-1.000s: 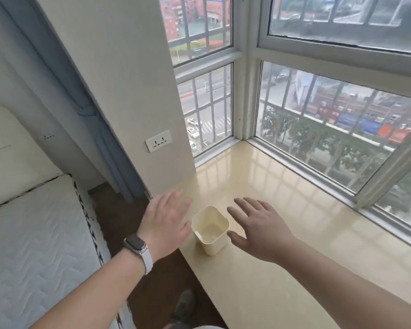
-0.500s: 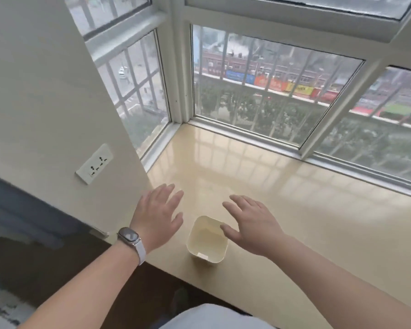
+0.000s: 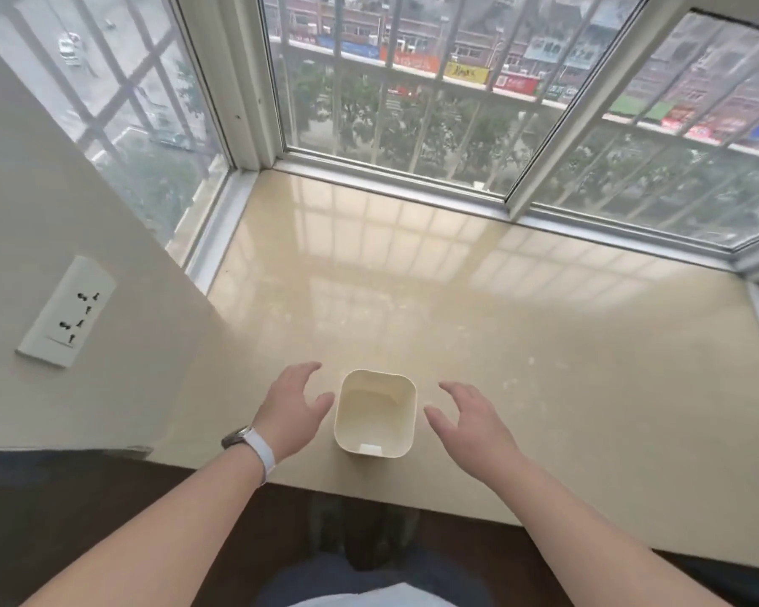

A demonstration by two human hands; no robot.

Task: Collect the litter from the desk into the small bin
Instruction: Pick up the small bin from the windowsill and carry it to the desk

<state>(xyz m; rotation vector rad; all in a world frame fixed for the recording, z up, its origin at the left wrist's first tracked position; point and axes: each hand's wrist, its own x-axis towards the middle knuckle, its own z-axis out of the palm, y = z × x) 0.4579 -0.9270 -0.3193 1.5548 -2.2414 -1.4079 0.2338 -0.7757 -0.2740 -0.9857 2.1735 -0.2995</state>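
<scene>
A small cream square bin (image 3: pixel 375 413) stands upright near the front edge of the glossy beige desk (image 3: pixel 544 365). I can see into it and it looks empty. My left hand (image 3: pixel 296 405) hovers just left of the bin with fingers relaxed, holding nothing, a white-strapped watch on its wrist. My right hand (image 3: pixel 467 420) hovers just right of the bin, fingers spread, also holding nothing. Neither hand touches the bin. No litter shows on the desk.
Barred windows (image 3: pixel 413 102) close the desk's far side and left side, with a frame corner at the far right. A beige wall with a white socket plate (image 3: pixel 66 313) stands at left. Dark floor (image 3: pixel 106 497) lies below the desk's front edge.
The view has swung right and down over the desk. Both hands have drawn apart a little, the right hand moving off the bin's rim. The bin stays where it was.
</scene>
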